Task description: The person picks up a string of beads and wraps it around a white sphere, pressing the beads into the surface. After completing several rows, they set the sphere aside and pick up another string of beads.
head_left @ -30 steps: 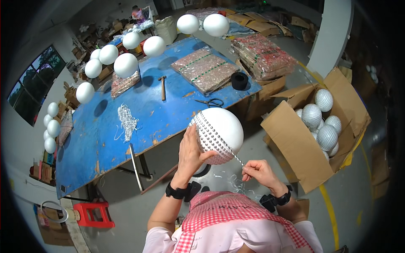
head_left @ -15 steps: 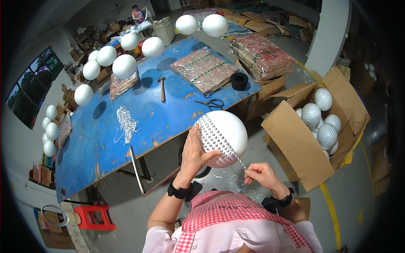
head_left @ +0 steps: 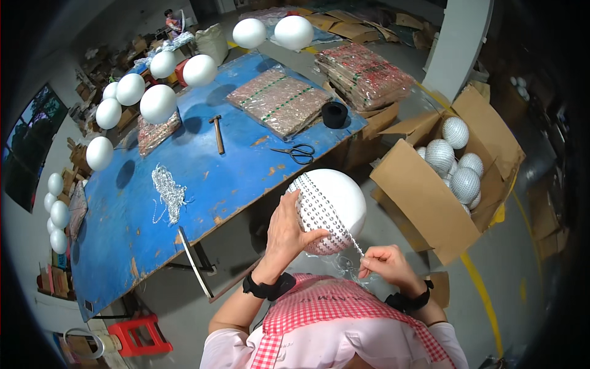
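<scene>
Below the blue table [head_left: 184, 178], a white ball [head_left: 335, 203] is gripped by the left hand's [head_left: 287, 230] closed fingers; at its 5 o'clock, a bead string [head_left: 355, 245] is pinched by the right hand [head_left: 384, 264].

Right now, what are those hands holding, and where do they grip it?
Left hand cups the white foam ball on its bead-covered side; right hand pinches the silver bead strand below it.

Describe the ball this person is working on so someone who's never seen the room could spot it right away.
Start at the big blue table and come to its near edge, where the left hand grips a large white ball. The right hand pinches a thin silver strand running off it. Unlike the plain white balls hanging above the table and the fully silver balls in the cardboard box, it is only part-covered in silver studs.
</scene>
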`<action>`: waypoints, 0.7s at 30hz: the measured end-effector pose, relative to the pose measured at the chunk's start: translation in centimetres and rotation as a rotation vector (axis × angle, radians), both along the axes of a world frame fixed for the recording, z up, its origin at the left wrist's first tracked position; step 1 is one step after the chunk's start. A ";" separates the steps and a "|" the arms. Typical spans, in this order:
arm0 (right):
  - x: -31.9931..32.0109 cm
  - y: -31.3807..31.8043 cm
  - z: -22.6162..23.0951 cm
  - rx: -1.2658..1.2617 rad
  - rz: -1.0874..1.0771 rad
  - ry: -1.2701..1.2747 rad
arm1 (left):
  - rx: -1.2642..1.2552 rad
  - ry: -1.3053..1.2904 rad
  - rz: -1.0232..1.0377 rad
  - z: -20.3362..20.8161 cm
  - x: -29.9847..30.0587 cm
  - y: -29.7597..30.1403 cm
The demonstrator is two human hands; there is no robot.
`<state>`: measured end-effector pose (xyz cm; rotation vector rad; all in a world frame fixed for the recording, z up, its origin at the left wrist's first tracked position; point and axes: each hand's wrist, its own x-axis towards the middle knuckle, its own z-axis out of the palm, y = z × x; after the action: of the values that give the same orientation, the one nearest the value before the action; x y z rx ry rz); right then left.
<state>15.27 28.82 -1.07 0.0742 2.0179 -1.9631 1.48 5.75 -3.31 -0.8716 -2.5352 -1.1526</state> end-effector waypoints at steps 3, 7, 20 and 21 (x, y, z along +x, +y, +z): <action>-0.1 -0.3 0.1 0.010 -0.069 -0.003 | -0.010 -0.057 0.023 -0.2 -0.3 0.0; 0.0 -0.5 -1.5 -0.011 -0.128 -0.030 | 0.132 -0.077 0.010 -0.4 -0.6 -0.5; 1.1 -2.1 -0.8 -0.012 -0.208 -0.018 | -0.055 -0.097 -0.106 0.2 -0.6 -2.2; 1.1 -2.2 -0.7 -0.006 -0.204 -0.005 | -0.057 -0.100 -0.101 0.2 -0.5 -2.4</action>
<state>16.33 26.67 -1.81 0.2946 2.0731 -2.0859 0.94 3.38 -3.09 -0.9902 -2.6428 -1.1870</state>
